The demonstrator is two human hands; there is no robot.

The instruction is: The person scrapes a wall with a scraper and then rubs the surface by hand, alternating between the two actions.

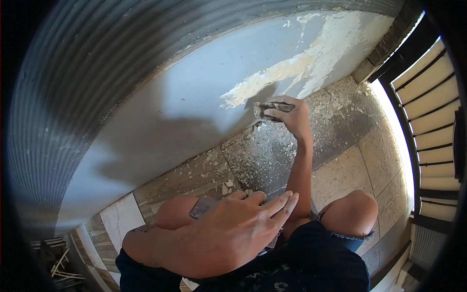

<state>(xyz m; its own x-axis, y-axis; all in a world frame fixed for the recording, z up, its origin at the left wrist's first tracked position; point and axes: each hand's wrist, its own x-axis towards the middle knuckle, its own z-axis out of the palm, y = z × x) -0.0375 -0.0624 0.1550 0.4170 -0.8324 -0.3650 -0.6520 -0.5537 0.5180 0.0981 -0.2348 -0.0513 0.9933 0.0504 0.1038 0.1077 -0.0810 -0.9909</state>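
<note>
Scraper (258,111) partly inside right grip (294,117)

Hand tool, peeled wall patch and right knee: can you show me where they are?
Hand tool (259,111): head view, on its flat end.
Peeled wall patch (275,74): head view, on its tan middle.
Right knee (357,208): head view, on its rounded top.

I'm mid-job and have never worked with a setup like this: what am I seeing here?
There is no machine: these are a person's bare hands, seen from one camera worn on the head, looking forward and down. The right hand holds a flat tool close to the wall, near a peeled patch. The left hand is closer to the camera; a greyish piece shows past it, but whether it is held is unclear. Pale flakes lie scattered on the tiled floor.
</note>
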